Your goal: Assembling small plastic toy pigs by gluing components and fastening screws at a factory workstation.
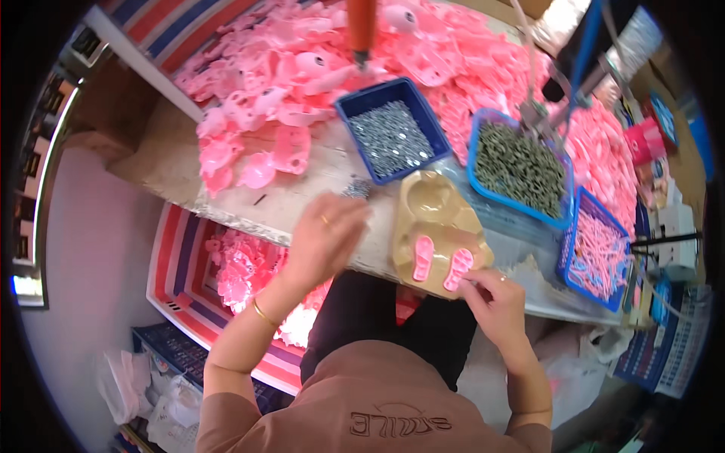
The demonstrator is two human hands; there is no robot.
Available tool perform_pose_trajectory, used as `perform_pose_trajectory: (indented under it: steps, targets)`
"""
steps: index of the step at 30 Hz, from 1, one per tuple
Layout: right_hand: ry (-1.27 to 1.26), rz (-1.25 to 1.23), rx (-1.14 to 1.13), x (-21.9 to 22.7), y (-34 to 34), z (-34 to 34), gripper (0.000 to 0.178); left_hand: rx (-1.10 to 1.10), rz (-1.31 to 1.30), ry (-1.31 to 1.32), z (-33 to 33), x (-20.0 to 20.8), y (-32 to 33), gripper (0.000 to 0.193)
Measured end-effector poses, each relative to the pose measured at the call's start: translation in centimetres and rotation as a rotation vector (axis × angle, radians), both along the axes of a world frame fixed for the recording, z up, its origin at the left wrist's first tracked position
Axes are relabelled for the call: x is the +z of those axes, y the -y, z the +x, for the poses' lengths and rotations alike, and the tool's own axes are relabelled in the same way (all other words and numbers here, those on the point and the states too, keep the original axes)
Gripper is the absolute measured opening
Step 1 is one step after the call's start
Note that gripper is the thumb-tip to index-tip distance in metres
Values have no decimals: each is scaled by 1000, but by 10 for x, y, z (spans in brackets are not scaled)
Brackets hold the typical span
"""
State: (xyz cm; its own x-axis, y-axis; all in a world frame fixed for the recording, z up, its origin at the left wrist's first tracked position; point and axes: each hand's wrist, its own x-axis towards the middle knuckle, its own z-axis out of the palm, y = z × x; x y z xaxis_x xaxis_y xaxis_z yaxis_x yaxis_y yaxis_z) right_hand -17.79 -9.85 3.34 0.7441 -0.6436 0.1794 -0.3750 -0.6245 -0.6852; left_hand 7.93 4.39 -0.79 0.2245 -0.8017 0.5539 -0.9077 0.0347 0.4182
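A tan moulded holder [432,235] lies at the table's front edge, with a rounded hollow at its far end. Two pink foot-shaped plastic pieces rest in its near part: a left piece [424,258] and a right piece [458,269]. At the right piece's lower edge, my right hand [497,303] is closed in a pinch on it. My left hand [326,235] hovers above the table edge, left of the holder, its fingers smeared by motion; whether they hold anything does not show. Just beyond it is a small heap of metal screws [356,188].
A dark blue bin [344,113] of silvery screws and a blue basket [476,177] of dark small parts stand behind the holder. Pink plastic shells [279,90] cover the back. A basket [565,260] of pink strips is at right. An orange-handled driver [362,26] hangs overhead.
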Motion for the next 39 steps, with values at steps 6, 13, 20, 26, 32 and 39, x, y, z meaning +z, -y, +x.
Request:
perform_pose_trajectory:
  steps: [6, 13, 20, 26, 32, 39]
  targets:
    - [-35, 92, 46, -5, 1, 2, 10, 556, -115, 324, 150, 17, 11, 46]
    - [-50, 67, 60, -14, -2, 7, 8, 479, -43, 249, 217, 31, 35, 39]
    - [-73, 86, 85, -19, -5, 7, 8, 713, -317, 246, 271, 80, 48, 23]
    - [-43, 118, 81, -21, -8, 9, 8, 809, -413, -60, 277, 112, 27, 22]
    - [64, 19, -6, 7, -11, 12, 18, 332, -97, -774, 152, 90, 26, 19]
    - [-10, -356, 275, 17, 6, 50, 77, -36, 403, -1019, 26, 47, 58, 23]
